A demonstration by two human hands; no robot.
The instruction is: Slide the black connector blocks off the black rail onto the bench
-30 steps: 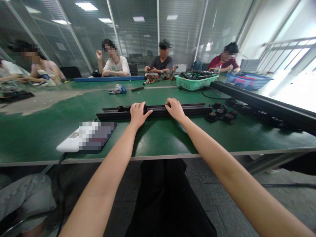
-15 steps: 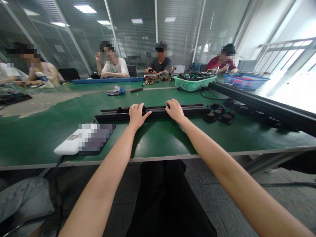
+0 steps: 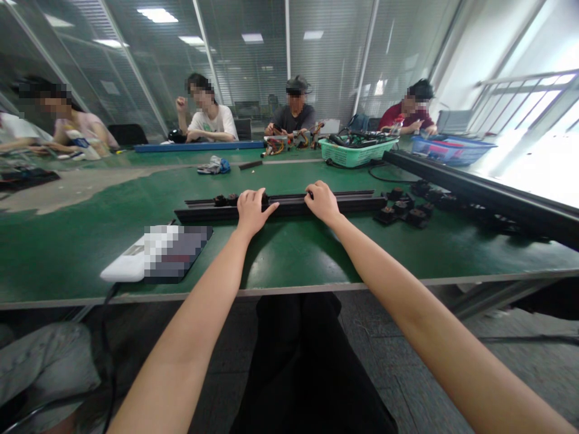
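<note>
A long black aluminium extrusion rail (image 3: 280,208) lies across the green table in front of me. My left hand (image 3: 252,211) sits on it, with the fingers over the top and the thumb pointing right. Farther along, my right hand (image 3: 322,202) has its fingers curled over the rail. Small black blocks (image 3: 226,200) stand on the rail just left of my left hand. Several matching loose black mounts (image 3: 400,208) lie on the table to the right of the rail's end.
A second long black rail (image 3: 479,193) runs along the right side. A blurred white-and-dark object (image 3: 156,256) lies at front left. Beyond stand a green basket of cables (image 3: 355,152) and a blue basket (image 3: 452,146). Several people sit across the table.
The whole view has rotated slightly and the rail now looks more level. Both hands stay on the rail in nearly the same places.
</note>
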